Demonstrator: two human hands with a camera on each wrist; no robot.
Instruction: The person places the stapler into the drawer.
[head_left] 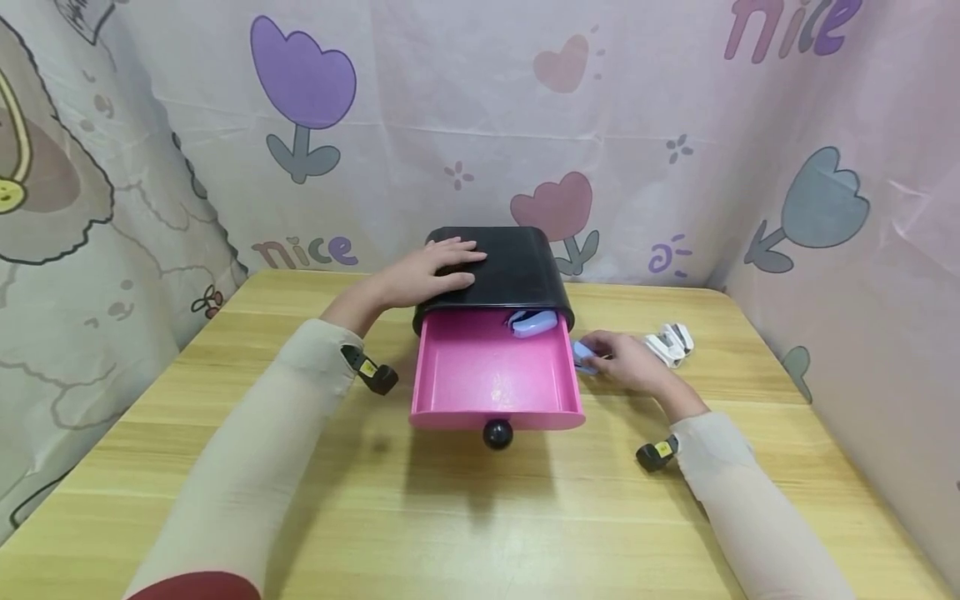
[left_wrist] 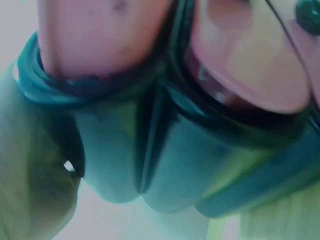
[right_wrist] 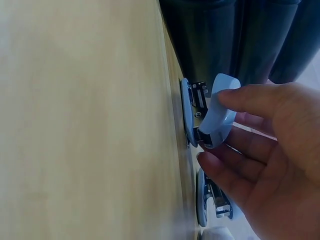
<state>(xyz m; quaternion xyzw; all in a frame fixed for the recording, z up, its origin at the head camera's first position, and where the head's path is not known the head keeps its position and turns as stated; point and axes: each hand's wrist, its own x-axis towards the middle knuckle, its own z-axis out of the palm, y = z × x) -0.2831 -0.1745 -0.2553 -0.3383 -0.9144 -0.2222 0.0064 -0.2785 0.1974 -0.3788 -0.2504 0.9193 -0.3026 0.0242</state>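
My left hand (head_left: 431, 275) lies on the top of a black drawer box (head_left: 517, 271), fingers spread. From the front of the box the pink drawer (head_left: 491, 379) is pulled out, with a round black knob (head_left: 498, 434). One light-blue stapler (head_left: 535, 324) lies inside it at the back right. Just right of the drawer, my right hand (head_left: 626, 361) pinches a second light-blue stapler (right_wrist: 221, 112) between thumb and fingers, close over the table. The left wrist view is blurred and tilted, with the box and its drawer fronts filling it.
White staplers (head_left: 670, 344) sit on the wooden table (head_left: 480, 533) beyond my right hand. A patterned cloth (head_left: 450, 125) hangs behind the table and along its sides.
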